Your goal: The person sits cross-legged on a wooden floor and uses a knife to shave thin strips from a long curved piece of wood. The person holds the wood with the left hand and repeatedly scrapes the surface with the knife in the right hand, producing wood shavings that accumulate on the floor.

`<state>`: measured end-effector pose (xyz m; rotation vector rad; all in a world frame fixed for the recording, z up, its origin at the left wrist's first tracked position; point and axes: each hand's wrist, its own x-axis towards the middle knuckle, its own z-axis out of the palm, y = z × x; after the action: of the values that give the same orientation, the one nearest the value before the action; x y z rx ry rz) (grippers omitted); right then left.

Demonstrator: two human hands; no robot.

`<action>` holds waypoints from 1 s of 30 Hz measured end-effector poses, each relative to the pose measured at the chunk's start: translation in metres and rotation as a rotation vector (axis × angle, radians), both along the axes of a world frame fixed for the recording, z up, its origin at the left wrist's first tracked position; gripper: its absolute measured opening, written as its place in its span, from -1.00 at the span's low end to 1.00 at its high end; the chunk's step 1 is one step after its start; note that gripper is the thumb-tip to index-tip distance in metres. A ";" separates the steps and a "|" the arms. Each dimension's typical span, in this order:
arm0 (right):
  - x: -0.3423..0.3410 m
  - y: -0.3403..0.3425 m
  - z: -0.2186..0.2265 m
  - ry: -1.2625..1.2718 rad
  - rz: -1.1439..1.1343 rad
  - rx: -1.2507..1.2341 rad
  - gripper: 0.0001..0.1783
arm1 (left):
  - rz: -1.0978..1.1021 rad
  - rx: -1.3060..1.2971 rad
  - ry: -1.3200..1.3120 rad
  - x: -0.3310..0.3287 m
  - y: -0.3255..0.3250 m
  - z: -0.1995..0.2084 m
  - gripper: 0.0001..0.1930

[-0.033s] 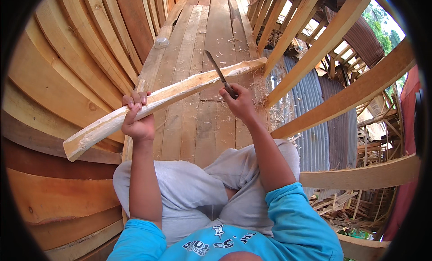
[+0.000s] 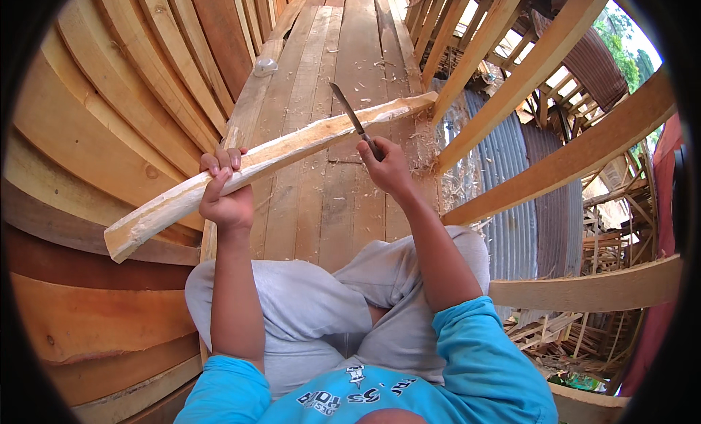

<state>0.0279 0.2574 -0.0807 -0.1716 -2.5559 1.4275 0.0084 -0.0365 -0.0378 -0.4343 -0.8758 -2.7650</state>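
Note:
A long pale wooden pole [image 2: 292, 148], stripped and roughly shaved along its faces, slants from the lower left up to the right. My left hand [image 2: 228, 194] is closed round it near its thicker left end, with the thumb and fingertips showing on top. In my right hand [image 2: 389, 167] is a knife [image 2: 350, 113], gripped by its dark handle. Its blade points up and to the left, over the pole's middle stretch; whether the edge touches the wood I cannot tell. The pole's far right end reaches a railing post.
Wood shavings lie scattered over the plank floor [image 2: 303, 212]. A board wall [image 2: 109, 124] rises on the left. To the right stand slanted wooden railing posts [image 2: 504, 102], with corrugated metal sheets [image 2: 504, 176] and stacked scrap wood beyond. A small clear plastic container [image 2: 265, 67] sits by the wall.
The whole view has shifted very slightly. My hands, the knife and the pole keep practically the same positions relative to each other.

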 end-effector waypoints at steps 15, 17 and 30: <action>-0.012 -0.052 0.018 -0.148 0.131 0.032 -0.57 | 0.024 -0.021 -0.041 0.000 0.001 0.002 -0.77; -0.011 -0.055 0.014 -0.113 0.042 0.095 -0.49 | 0.024 -0.004 -0.062 0.000 0.002 0.004 -0.77; -0.038 -0.039 0.005 -0.129 -0.421 0.381 -0.40 | 0.149 0.045 -0.180 0.005 0.022 0.002 -0.78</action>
<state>-0.0104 0.2186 -0.0758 -0.7062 -2.6220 0.7895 0.0134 -0.0141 -0.0359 -0.1083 -0.8449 -2.7096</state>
